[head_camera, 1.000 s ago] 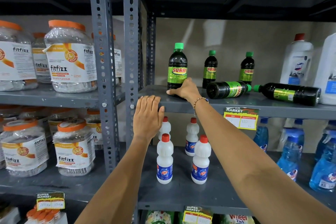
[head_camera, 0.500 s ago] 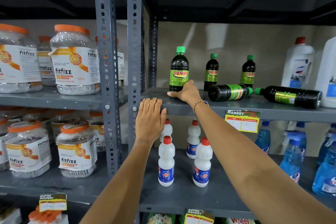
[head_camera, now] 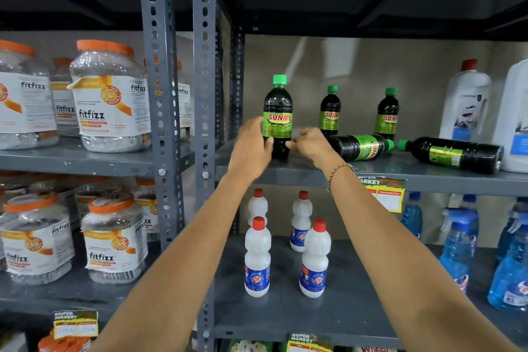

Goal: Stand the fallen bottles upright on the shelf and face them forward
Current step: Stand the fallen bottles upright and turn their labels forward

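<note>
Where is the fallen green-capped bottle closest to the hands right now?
In the head view, the nearest fallen bottle lies on its side on the upper right shelf, just right of the right hand, cap toward the second fallen bottle.

Two fallen bottles (head_camera: 360, 146) (head_camera: 454, 154) lie right of upright bottle (head_camera: 277, 117).

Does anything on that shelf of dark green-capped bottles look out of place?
Yes. Two dark bottles lie on their sides on the shelf: one just right of the right hand, another further right, near the white jugs. The three others stand upright, and both hands flank the front one.
</note>
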`<state>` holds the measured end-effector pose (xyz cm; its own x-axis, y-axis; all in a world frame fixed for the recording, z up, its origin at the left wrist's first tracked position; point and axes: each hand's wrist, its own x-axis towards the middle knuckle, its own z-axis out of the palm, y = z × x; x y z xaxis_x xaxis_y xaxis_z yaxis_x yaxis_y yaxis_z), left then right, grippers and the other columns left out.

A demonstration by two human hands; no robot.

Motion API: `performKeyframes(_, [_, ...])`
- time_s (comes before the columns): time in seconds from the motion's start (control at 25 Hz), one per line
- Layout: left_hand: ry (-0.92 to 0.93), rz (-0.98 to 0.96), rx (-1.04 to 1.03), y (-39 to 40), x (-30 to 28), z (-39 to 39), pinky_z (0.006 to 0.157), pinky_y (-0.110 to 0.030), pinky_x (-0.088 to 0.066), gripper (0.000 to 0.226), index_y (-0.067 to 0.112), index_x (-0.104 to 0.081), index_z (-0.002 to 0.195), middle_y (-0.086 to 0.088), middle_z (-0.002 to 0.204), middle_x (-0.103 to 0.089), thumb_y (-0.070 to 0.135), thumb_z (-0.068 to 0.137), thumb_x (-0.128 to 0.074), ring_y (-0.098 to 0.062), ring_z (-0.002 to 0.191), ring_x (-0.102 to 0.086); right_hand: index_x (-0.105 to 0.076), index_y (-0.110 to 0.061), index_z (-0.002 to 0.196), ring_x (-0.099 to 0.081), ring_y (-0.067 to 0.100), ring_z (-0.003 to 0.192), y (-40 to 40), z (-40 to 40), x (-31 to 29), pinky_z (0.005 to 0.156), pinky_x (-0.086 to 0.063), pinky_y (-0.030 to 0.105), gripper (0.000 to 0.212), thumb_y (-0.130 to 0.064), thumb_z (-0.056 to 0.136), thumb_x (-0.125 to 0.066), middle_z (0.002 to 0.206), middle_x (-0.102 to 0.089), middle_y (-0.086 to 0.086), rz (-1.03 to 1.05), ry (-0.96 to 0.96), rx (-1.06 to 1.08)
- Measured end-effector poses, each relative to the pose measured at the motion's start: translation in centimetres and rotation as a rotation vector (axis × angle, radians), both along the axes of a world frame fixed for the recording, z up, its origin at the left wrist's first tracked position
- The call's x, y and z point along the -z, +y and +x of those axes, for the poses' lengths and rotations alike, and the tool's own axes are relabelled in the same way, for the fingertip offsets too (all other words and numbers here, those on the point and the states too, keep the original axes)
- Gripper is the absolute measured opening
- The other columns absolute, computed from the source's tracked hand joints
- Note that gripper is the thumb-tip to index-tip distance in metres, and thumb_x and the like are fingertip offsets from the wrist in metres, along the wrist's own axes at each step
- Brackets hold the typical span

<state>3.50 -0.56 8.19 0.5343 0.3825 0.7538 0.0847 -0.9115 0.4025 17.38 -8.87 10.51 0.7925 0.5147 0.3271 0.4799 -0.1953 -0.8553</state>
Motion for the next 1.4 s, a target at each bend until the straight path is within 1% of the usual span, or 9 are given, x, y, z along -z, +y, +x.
performKeyframes(0.08, [0.199,-0.414,0.099,1.2,-1.9,1.0,0.115,-0.037,-0.016,0.081,0.005,0.002,0.150,-0.015,0.158,-0.011,0.019,0.095,-0.055,-0.028,0.145,-0.012,-0.037,0.001,0.136,-0.049,0.028,0.122,0.3,0.0,0.0,0.105,-0.040,0.041,0.070,-0.019,0.079,-0.073,0.131,-0.054,0.017,-0.034,0.006,-0.022])
performKeyframes(0.12, [0.302,-0.518,0.133,1.8,-2.3,1.4,0.115,-0.036,-0.016,0.085,0.006,0.007,0.150,-0.013,0.159,-0.010,0.020,0.094,-0.056,-0.027,0.145,-0.012,-0.039,0.001,0.134,-0.051,0.028,0.120,0.6,0.0,0.1,0.104,-0.041,0.042,0.067,-0.019,0.080,-0.072,0.128,-0.056,0.016,-0.056,0.012,-0.042])
performKeyframes(0.16, [0.368,-0.562,0.170,2.4,-2.4,1.8,0.113,-0.035,-0.022,0.080,0.006,-0.002,0.150,-0.013,0.156,-0.022,0.020,0.094,-0.057,-0.027,0.143,-0.021,-0.044,-0.001,0.131,-0.054,0.028,0.117,0.9,0.1,0.3,0.103,-0.042,0.043,0.060,-0.017,0.080,-0.072,0.124,-0.059,0.016,-0.062,0.016,-0.064])
performKeyframes(0.2, [0.379,-0.575,0.206,3.1,-2.4,2.3,0.110,-0.033,-0.029,0.066,0.007,-0.021,0.147,-0.014,0.147,-0.039,0.017,0.093,-0.058,-0.028,0.137,-0.034,-0.051,-0.002,0.125,-0.058,0.028,0.113,1.1,0.1,0.3,0.102,-0.044,0.044,0.051,-0.015,0.080,-0.071,0.119,-0.064,0.015,-0.060,0.015,-0.081])
performKeyframes(0.28, [0.280,-0.565,0.222,3.6,-2.1,2.8,0.106,-0.039,-0.039,0.044,0.006,-0.047,0.130,-0.014,0.129,-0.058,0.010,0.089,-0.063,-0.027,0.123,-0.052,-0.060,-0.005,0.116,-0.062,0.027,0.107,1.3,0.2,0.5,0.100,-0.047,0.043,0.039,-0.012,0.080,-0.071,0.111,-0.068,0.015,-0.045,0.016,-0.098])
performKeyframes(0.4, [0.194,-0.560,0.260,3.8,-1.8,2.6,0.100,-0.035,-0.044,0.043,0.005,-0.052,0.122,-0.013,0.122,-0.064,0.007,0.083,-0.070,-0.020,0.111,-0.058,-0.061,-0.006,0.115,-0.063,0.027,0.107,1.1,0.2,0.5,0.099,-0.047,0.043,0.037,-0.010,0.080,-0.070,0.112,-0.068,0.015,-0.019,0.038,-0.126])
performKeyframes(0.6, [0.199,-0.513,0.266,3.3,-2.0,0.4,0.087,-0.026,-0.043,0.054,0.011,-0.052,0.124,-0.006,0.118,-0.065,0.015,0.077,-0.078,-0.012,0.099,-0.058,-0.056,-0.005,0.119,-0.061,0.024,0.110,-0.8,-1.6,0.4,0.101,-0.046,0.041,0.042,-0.012,0.081,-0.071,0.119,-0.066,0.013,-0.010,0.032,-0.166])
performKeyframes(1.0, [0.132,-0.457,0.269,1.8,-0.9,-2.7,0.093,-0.029,-0.044,0.064,0.014,-0.052,0.127,0.001,0.113,-0.065,0.027,0.072,-0.082,-0.011,0.101,-0.058,-0.058,-0.005,0.119,-0.062,0.026,0.108,-4.0,-4.9,0.6,0.097,-0.050,0.041,0.036,-0.007,0.084,-0.066,0.117,-0.065,0.015,0.070,0.050,-0.262])
performKeyframes(1.4, [0.168,-0.403,0.174,0.4,-0.8,-3.7,0.102,-0.038,-0.044,0.064,0.013,-0.050,0.130,-0.003,0.122,-0.064,0.032,0.075,-0.078,-0.018,0.111,-0.059,-0.055,-0.004,0.122,-0.061,0.023,0.110,-4.8,-5.4,0.8,0.100,-0.048,0.038,0.040,-0.010,0.085,-0.067,0.120,-0.064,0.015,0.058,0.067,-0.313])
